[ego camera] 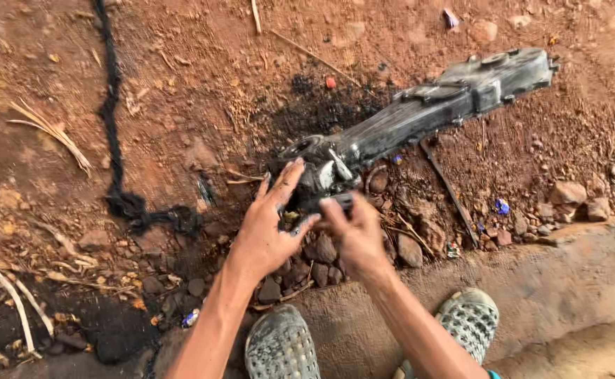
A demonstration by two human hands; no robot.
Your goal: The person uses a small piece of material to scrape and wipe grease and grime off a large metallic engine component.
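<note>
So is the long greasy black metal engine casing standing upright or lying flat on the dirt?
Lying flat: the long greasy black metal engine casing rests lengthwise on the red dirt ground, both hands at its near end.
</note>
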